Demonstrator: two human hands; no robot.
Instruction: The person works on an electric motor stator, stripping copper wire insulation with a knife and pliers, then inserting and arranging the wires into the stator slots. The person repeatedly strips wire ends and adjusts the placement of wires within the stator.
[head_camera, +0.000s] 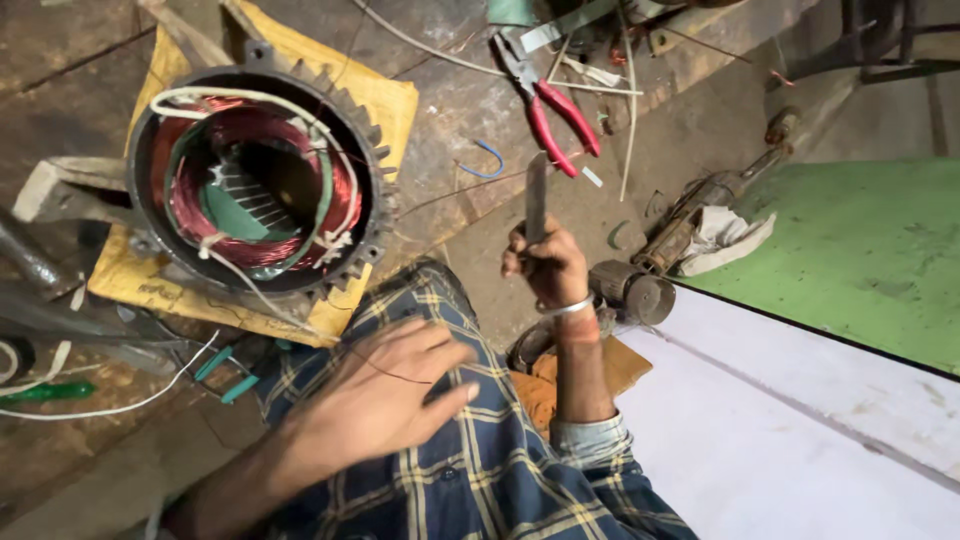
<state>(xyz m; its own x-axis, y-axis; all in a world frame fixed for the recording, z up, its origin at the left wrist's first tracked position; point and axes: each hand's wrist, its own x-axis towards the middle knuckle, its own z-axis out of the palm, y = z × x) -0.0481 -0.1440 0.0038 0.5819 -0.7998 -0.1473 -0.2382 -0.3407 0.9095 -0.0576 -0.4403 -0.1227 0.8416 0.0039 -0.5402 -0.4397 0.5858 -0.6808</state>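
Biggest thing here is the green board (860, 255) on the right, with a white panel (790, 430) lying nearer, both plain flat rectangles. No labels I can make out on either.

Next in size, the motor stator (255, 185) sits far left on the dirty worktop (470, 110), a round dark finned housing with copper windings and green insulation inside and white lead wires looped over the rim. Under it is a flattened yellow cardboard sheet (385, 100) with some marks too faint to read.

The person's checked blue sleeve fills the near middle. The left hand (375, 400) hovers open over it, fingers spread, holding nothing, blurry. The right hand (548, 265) is raised in the centre, fist closed around a flat metal blade (536, 195) that sticks straight up, just right of the stator.

Smaller stuff: red-handled pliers (550, 110) lie far centre among loose wire scraps, a rusty small motor part (632, 290) sits just right of the right hand, with a crumpled white rag (725, 238) beyond it. A green-handled tool (228, 375) lies near left, beside a white wire.
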